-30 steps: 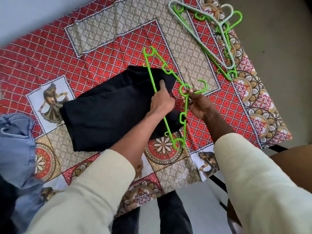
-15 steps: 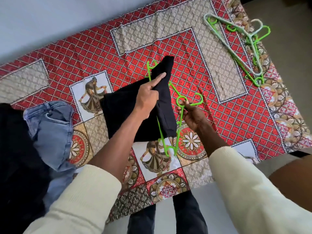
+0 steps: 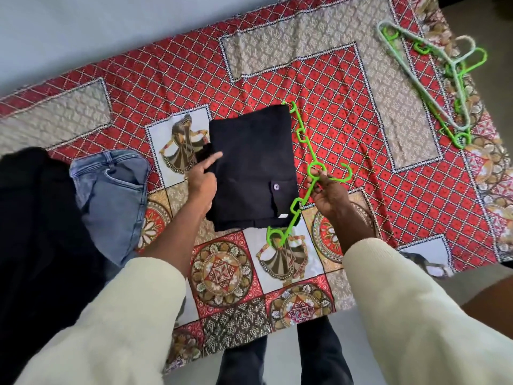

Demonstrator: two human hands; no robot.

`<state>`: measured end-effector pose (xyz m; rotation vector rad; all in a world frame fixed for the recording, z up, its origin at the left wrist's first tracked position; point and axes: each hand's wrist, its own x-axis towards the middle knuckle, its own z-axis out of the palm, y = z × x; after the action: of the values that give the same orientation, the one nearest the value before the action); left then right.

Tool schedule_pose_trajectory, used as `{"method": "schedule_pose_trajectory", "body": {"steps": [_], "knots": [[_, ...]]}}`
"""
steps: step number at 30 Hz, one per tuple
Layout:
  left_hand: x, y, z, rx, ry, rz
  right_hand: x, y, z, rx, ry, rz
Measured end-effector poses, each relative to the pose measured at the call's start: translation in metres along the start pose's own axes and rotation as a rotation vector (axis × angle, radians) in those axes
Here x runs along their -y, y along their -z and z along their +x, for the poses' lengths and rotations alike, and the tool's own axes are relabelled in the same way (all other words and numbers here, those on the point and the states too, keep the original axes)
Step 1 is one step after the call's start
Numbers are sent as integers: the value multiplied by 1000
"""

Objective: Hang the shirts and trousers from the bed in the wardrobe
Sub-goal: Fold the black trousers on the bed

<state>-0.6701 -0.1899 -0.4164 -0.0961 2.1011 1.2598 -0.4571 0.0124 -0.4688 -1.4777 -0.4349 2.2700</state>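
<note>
Fingers of the right hand [image 3: 329, 197] curl round the neck of a bright green hanger [image 3: 304, 173], just below its hook, pinching it near the ring where the two arms meet. This hanger lies tilted along the right edge of the folded black trousers [image 3: 251, 168], its top arm reaching past their upper corner and its lower end resting on the bedcover below them. Black trousers are threaded over the hanger's bar and folded into a neat rectangle on the bed [image 3: 347, 112], a buttoned back pocket facing up near the hanger. The left hand [image 3: 202, 179] rests at the left edge of the fold, its forefinger stretched straight and touching the cloth while the other fingers bend loosely, gripping nothing.

Blue jeans [image 3: 113, 198] lie crumpled on the bed to the left of the black trousers, and beside them, further left, sits a heap of dark clothes [image 3: 36, 218]. Near the far right corner of the bed lie spare hangers [image 3: 441, 81], pale green and bright green, overlapping one another, well apart from the hands. Both arms wear cream sleeves [image 3: 416, 315].
</note>
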Motion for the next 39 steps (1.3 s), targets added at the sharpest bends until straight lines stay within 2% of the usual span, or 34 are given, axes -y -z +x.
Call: {"method": "schedule_pose_trajectory", "body": {"steps": [4,10,16,19,21,23,24,25,27,29,32,37,39], "knots": [[9,0,2,-65,-93,109,0,11,-2,-15,-7,-17],[32,11,2,-184,-60,167,-9,5,-10,58,-9,-69],[37,9,16,-234,-41,261,-5,23,-18,16,-8,-140],[35,8,18,-180,-30,340,-2,11,-27,57,41,-198],[34,8,8,-187,-158,557,0,-2,-32,40,66,-209],[35,6,-2,-183,-451,846,0,-14,-33,16,79,-161],[36,4,-4,-112,-568,964,0,-22,-32,7,79,-146],[36,2,-3,25,-615,1063,1,-32,-31,5,78,-142],[40,-4,3,281,-510,1195,5,-55,-32,-1,98,-194],[44,-3,10,383,-362,1249,11,-72,-38,-29,152,-258],[38,-4,16,434,-213,1214,24,-76,-59,-97,255,-335],[34,-2,24,488,11,1191,25,-109,-113,-41,404,-552],[42,4,33,491,14,1185,28,-135,-140,-11,478,-629]]}}
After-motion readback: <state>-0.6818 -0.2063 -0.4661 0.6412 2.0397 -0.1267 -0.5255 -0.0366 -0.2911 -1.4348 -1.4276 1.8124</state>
